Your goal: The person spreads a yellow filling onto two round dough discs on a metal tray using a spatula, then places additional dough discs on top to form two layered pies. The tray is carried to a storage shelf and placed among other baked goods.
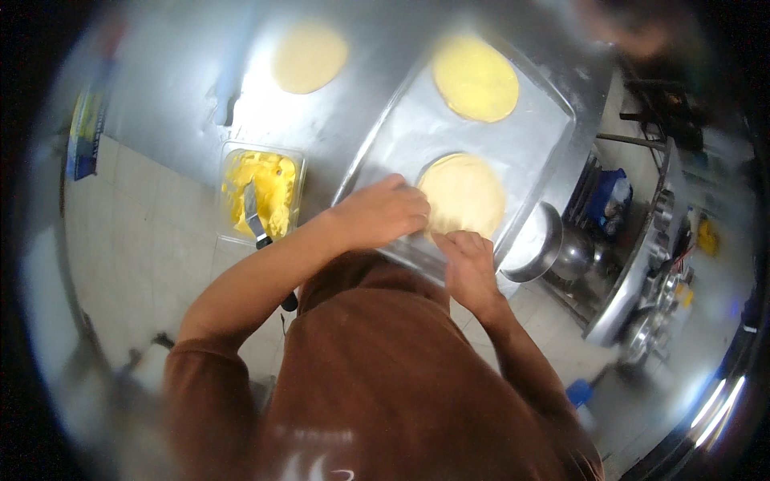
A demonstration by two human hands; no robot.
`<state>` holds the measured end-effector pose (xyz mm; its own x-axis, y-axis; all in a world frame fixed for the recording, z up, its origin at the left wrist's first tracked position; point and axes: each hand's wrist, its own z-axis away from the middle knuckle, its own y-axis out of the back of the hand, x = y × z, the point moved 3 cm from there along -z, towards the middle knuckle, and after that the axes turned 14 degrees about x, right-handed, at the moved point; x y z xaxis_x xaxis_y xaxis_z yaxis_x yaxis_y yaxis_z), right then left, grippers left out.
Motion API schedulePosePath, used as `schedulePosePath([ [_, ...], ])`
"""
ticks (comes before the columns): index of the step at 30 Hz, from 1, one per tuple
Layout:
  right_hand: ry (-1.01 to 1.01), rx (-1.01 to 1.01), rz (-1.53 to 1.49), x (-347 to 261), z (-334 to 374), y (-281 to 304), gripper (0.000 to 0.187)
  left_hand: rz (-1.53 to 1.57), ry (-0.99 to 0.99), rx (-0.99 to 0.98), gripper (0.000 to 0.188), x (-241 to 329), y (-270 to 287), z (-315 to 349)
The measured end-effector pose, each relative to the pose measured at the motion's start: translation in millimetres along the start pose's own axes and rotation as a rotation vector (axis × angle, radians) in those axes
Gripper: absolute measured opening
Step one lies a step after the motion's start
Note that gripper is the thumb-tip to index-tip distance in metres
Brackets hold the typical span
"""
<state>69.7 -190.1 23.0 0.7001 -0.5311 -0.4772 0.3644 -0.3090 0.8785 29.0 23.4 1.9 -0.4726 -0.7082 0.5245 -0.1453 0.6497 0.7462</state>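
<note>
A pale round of dough (469,186) lies on the near part of a paper-lined baking tray (383,160). At its left edge, my left hand (383,212) has its fingers curled together on the rim. My right hand (468,260) pinches the near edge of the same round, its thumb pressed to the fingers. The fingertips are partly hidden. Farther up the tray is another round of dough (477,78) with a yellow coating. Left of my left forearm, a clear plastic tub (300,172) holds a soft yellow spread (273,180), with an offset spatula (252,204) resting in it.
A third plain dough round (311,58) lies on the steel table (172,112) beyond the tub. A round metal cake pan (536,244) sits by the tray's right corner. A long box (85,132) is at the far left. Shelving with metal pots (642,333) stands to the right.
</note>
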Motion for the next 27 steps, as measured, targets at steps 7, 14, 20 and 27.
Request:
schedulePosePath([
  [7,-0.059,0.006,0.070,2.1,5.5,0.3,0.046,0.067,0.514,0.470,0.030,-111.8,74.8,3.7],
  [14,-0.085,0.030,0.061,-3.7,15.4,1.9,0.046,-0.175,0.874,0.535,0.028,-238.4,118.1,49.4],
  [20,-0.089,0.000,0.011,-3.8,7.4,6.8,0.044,-0.494,1.060,0.355,0.042,-319.4,107.5,77.6],
  [27,-0.105,0.218,-0.114,21.4,-46.9,47.6,0.043,-0.613,1.236,0.330,0.038,-335.9,72.4,69.1],
])
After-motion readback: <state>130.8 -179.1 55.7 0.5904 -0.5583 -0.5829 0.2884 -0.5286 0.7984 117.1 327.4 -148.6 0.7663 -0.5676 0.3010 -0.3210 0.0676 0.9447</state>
